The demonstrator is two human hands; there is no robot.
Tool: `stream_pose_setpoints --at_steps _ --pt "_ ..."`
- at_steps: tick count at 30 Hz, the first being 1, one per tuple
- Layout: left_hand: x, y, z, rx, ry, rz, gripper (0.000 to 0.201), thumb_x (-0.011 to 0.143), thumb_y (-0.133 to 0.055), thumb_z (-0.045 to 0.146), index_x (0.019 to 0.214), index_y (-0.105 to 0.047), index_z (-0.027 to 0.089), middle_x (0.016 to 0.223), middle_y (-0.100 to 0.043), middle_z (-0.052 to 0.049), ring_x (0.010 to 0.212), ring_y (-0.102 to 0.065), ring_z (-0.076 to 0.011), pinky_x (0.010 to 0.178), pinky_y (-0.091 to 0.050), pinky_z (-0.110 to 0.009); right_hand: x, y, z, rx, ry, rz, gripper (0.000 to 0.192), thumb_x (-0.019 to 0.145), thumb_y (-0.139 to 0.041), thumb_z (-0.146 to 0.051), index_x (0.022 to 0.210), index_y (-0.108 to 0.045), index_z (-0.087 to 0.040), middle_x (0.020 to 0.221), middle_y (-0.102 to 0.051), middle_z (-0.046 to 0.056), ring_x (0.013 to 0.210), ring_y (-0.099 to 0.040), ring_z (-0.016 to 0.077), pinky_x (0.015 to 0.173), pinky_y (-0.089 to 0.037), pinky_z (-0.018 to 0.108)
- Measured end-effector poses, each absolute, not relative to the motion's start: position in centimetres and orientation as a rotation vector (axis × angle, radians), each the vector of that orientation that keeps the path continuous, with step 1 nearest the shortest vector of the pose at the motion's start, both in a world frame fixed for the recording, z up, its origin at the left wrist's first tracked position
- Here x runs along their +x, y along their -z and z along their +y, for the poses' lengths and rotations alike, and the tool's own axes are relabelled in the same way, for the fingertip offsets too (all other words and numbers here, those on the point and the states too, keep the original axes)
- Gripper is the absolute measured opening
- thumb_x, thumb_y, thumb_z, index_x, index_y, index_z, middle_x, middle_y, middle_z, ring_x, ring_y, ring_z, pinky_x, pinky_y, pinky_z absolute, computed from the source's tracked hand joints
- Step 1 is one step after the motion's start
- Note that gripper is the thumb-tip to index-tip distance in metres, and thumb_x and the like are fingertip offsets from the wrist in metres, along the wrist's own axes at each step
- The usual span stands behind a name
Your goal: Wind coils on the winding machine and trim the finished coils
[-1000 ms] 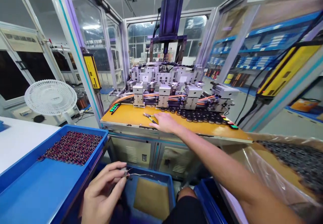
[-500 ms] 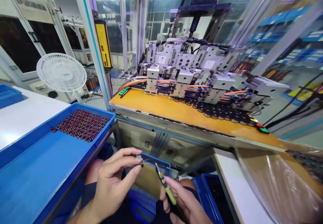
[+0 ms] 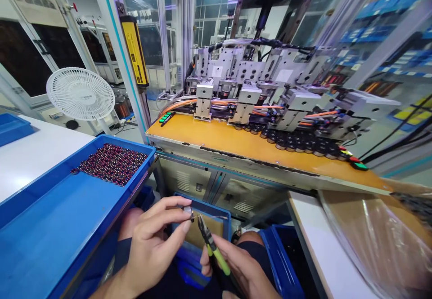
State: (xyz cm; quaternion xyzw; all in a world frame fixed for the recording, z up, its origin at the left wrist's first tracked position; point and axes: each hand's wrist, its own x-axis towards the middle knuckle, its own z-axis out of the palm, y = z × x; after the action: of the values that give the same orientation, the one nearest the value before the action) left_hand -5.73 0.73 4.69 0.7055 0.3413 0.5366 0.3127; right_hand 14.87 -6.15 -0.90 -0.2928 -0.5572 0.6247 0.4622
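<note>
Metal part (image 3: 187,210) in pinch of left hand (image 3: 151,243), pliers (image 3: 206,235) in grip of right hand (image 3: 243,263), tips nearby

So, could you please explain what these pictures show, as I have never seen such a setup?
Each picture comes from one camera worn on a person's head, looking forward and down; the bare hands are the wearer's own. The left hand holds a small metal part in its fingers. The right hand holds pliers, their tip close to that part. Ahead, a machine stands on an orange-yellow worktop, where dark round pieces also lie. At left, a blue tray holds many small pieces.
</note>
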Motion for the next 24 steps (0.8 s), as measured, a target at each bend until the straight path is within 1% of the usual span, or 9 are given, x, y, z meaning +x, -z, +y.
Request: stream_pose_setpoints --at_steps 2,4,6,8,13,17,20,22,24 --pt "-5.7 -4.7 0.7 1.866 -1.415 0.894 0.023 0.082 -0.066 0.004 0.093 -0.077 0.021 0.105 -0.075 -0.009 0.090 -0.074 -0.0205 0.076 -0.063 -0.029 14.9 0.8 -6.1 -0.731 -1.541 -1.378 0.056 0.092 -0.064 -0.044 0.144 -0.045 -0.040 0.118 -0.062 0.010 0.102 -0.062 0.0211 0.096 -0.048 0.043" --pt "-5.7 -4.7 0.8 1.863 -1.417 0.888 0.023 0.082 -0.066 0.003 0.092 -0.077 0.021 0.104 -0.075 -0.009 0.091 -0.074 -0.0209 0.074 -0.063 -0.028 14.7 0.4 -5.9 -0.771 -1.553 -1.376 0.058 0.090 -0.063 -0.051 0.143 -0.048 -0.033 0.114 -0.063 0.012 0.097 -0.063 0.0224 0.092 -0.050 0.044" --pt "-5.6 -4.6 0.7 1.853 -1.416 0.889 0.022 0.082 -0.066 0.003 0.092 -0.077 0.020 0.104 -0.075 -0.010 0.090 -0.074 -0.0214 0.074 -0.063 -0.028 14.6 0.1 -5.8 -0.839 -1.577 -1.369 0.059 0.087 -0.063 -0.059 0.136 -0.057 -0.026 0.109 -0.063 0.014 0.092 -0.063 0.0235 0.087 -0.052 0.044" --pt "-5.6 -4.6 0.7 1.846 -1.416 0.891 0.021 0.082 -0.066 0.004 0.092 -0.077 0.020 0.104 -0.075 -0.010 0.090 -0.074 -0.0221 0.075 -0.064 -0.030 14.4 -0.1 -5.8 -0.885 -1.585 -1.354 0.059 0.085 -0.063 -0.062 0.129 -0.063 -0.023 0.104 -0.063 0.014 0.087 -0.062 0.0229 0.083 -0.054 0.042" --pt "-5.6 -4.7 0.9 1.855 -1.427 0.882 0.021 0.081 -0.066 0.004 0.090 -0.077 0.020 0.102 -0.076 -0.010 0.090 -0.075 -0.0225 0.076 -0.064 -0.031 14.1 0.4 -5.9 -0.846 -1.510 -1.368 0.059 0.089 -0.063 -0.054 0.140 -0.052 -0.029 0.098 -0.063 0.011 0.077 -0.060 0.0173 0.072 -0.054 0.034" --pt "-5.6 -4.7 0.9 1.862 -1.430 0.877 0.022 0.081 -0.066 0.004 0.091 -0.077 0.020 0.102 -0.076 -0.010 0.089 -0.075 -0.0225 0.074 -0.064 -0.030 13.7 0.7 -5.8 -0.979 -1.413 -1.439 0.052 0.085 -0.069 -0.045 0.132 -0.062 -0.024 0.085 -0.061 0.008 0.070 -0.056 0.0157 0.062 -0.051 0.028" --pt "-5.6 -4.4 0.8 1.863 -1.409 0.879 0.023 0.082 -0.066 0.004 0.093 -0.076 0.021 0.104 -0.075 -0.009 0.090 -0.074 -0.0221 0.077 -0.063 -0.031 13.6 1.4 -5.6 -1.030 -1.336 -1.412 0.053 0.083 -0.071 -0.040 0.132 -0.061 -0.022 0.085 -0.063 0.008 0.074 -0.059 0.0172 0.067 -0.052 0.029" --pt "-5.7 -4.2 0.8 1.873 -1.397 0.875 0.023 0.083 -0.066 0.004 0.094 -0.075 0.022 0.105 -0.073 -0.009 0.092 -0.073 -0.0218 0.080 -0.062 -0.033 13.8 2.0 -5.6 -1.063 -1.375 -1.341 0.053 0.086 -0.067 -0.040 0.136 -0.058 -0.024 0.091 -0.064 0.008 0.078 -0.062 0.0178 0.072 -0.053 0.030" --pt "-5.9 -3.9 0.9 1.915 -1.397 0.844 0.024 0.083 -0.066 0.004 0.095 -0.074 0.022 0.106 -0.071 -0.008 0.091 -0.072 -0.0202 0.079 -0.062 -0.032 14.4 2.2 -5.7 -1.044 -1.458 -1.295 0.055 0.088 -0.066 -0.041 0.140 -0.053 -0.026 0.100 -0.065 0.010 0.083 -0.063 0.0182 0.077 -0.053 0.032"
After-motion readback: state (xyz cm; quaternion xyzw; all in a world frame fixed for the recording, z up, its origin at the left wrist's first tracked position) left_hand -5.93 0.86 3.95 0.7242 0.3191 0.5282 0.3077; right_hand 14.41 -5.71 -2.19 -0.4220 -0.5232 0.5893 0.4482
